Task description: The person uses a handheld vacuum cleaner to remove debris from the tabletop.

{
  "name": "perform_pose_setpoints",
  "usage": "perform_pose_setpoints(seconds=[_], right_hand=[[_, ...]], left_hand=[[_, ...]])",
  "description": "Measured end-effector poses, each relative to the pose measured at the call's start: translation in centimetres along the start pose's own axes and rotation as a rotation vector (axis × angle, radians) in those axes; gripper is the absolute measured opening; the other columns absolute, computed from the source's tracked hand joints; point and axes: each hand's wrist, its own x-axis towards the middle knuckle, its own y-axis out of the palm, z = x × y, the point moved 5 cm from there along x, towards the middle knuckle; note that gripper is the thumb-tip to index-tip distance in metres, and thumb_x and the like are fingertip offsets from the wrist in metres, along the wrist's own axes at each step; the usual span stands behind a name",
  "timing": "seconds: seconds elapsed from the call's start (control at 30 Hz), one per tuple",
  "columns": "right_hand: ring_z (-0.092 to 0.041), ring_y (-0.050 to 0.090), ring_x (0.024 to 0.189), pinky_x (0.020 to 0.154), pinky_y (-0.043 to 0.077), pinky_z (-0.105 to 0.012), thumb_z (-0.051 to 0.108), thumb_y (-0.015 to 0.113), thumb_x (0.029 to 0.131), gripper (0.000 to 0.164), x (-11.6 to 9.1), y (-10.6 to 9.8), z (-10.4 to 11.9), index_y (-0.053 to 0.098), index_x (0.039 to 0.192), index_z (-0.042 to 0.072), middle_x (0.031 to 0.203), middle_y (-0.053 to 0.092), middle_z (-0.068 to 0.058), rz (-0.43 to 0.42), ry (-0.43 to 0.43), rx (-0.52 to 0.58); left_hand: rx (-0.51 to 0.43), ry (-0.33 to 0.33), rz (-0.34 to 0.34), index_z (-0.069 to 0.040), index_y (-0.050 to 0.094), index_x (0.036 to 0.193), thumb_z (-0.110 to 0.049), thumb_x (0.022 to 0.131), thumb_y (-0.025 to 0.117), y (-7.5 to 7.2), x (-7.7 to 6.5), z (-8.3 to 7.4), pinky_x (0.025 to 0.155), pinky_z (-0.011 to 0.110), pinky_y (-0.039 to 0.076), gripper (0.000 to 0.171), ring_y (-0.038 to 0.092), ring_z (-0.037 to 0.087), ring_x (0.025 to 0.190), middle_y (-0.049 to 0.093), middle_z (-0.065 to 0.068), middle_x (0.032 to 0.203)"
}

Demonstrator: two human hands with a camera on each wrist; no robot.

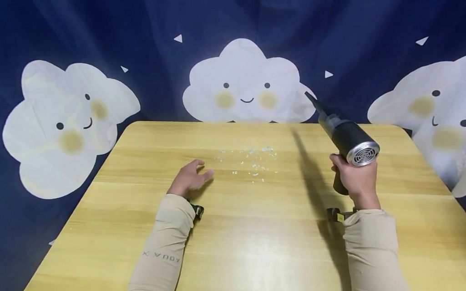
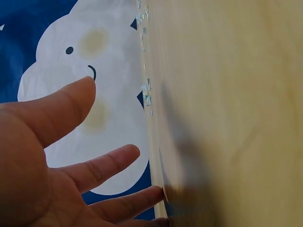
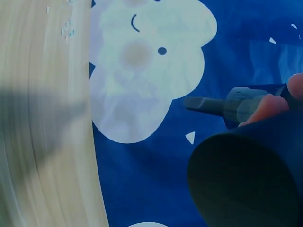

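In the head view my right hand (image 1: 357,178) grips the handle of a black handheld vacuum cleaner (image 1: 342,131), held above the right side of the table. Its narrow nozzle points away and to the left, and a silver vented end faces back. The right wrist view shows the nozzle (image 3: 206,105) and part of the dark body up close. Small pale blue and white scraps (image 1: 254,161) lie scattered near the table's far middle. To their left is my left hand (image 1: 189,176), its fingers spread and holding nothing; the left wrist view shows its thumb (image 2: 71,106) apart from the fingers.
The wooden table (image 1: 251,229) has rounded far corners. Behind it hangs a dark blue curtain (image 1: 166,3) printed with smiling white clouds (image 1: 247,73) and small white triangles. A dark strap with a small device (image 1: 199,212) sits on my left wrist, another (image 1: 334,214) on my right.
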Motion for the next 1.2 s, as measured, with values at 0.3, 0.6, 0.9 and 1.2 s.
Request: perform_pose_setpoints(seconds=[0.3,0.6,0.9,1.2], right_hand=[[-0.004,0.06,0.052,0.059,0.049,-0.018,0.0,0.072,0.08,0.028,0.03,0.23,0.17,0.054,0.098,0.014,0.067,0.061,0.015,0.037,-0.032,-0.099],[-0.003,0.059,0.05,0.056,0.048,-0.018,0.0,0.074,0.079,0.028,-0.07,0.37,0.48,0.055,0.097,0.011,0.063,0.061,0.017,0.034,-0.076,-0.115],[-0.008,0.06,0.05,0.053,0.05,-0.02,-0.008,0.072,0.077,0.031,-0.27,0.42,0.1,0.056,0.096,0.011,0.067,0.061,0.005,0.072,-0.037,0.107],[-0.009,0.06,0.051,0.053,0.051,-0.019,-0.007,0.073,0.078,0.032,0.14,0.24,-0.01,0.055,0.096,0.011,0.067,0.061,0.007,0.072,-0.022,0.068]], left_hand=[[-0.001,-0.008,0.006,-0.009,0.039,0.147,-0.045,0.098,0.054,-0.23,0.16,0.15,0.111,0.056,0.026,0.063,0.028,0.042,0.138,0.033,0.022,0.151],[0.004,0.002,0.002,-0.009,0.04,0.146,-0.047,0.098,0.053,-0.24,0.3,0.19,0.11,0.056,0.027,0.063,0.029,0.043,0.138,0.034,0.022,0.151],[0.02,-0.001,0.008,-0.008,0.04,0.146,-0.047,0.098,0.053,-0.21,0.15,0.57,0.109,0.057,0.028,0.063,0.029,0.044,0.137,0.034,0.023,0.151],[0.019,0.001,0.009,-0.008,0.04,0.146,-0.046,0.098,0.053,-0.3,0.22,0.48,0.109,0.057,0.028,0.063,0.03,0.044,0.137,0.034,0.023,0.151]])
